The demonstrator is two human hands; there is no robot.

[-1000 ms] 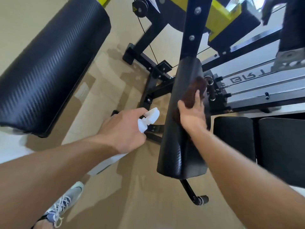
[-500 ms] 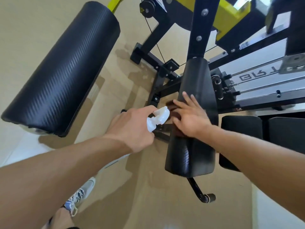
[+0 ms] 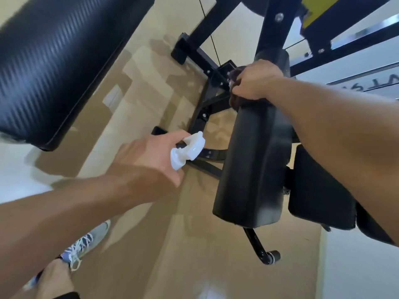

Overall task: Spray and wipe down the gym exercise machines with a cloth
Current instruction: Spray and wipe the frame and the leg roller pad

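Your right hand (image 3: 254,82) grips the cloth (image 3: 234,100) mid-wipe on the pad (image 3: 252,165), left hand (image 3: 149,160) clasping the spray bottle (image 3: 186,151); other pads remain.

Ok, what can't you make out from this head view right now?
- Dark brown cloth: mostly hidden under the right hand.
- White plastic spray bottle: body covered by the left hand; fill level unknown.
- Narrow black vinyl pad: wetness unclear, motion blur.

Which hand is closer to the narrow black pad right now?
Right. The right hand presses the cloth on the narrow black pad; the left hand holds the spray bottle beside it.
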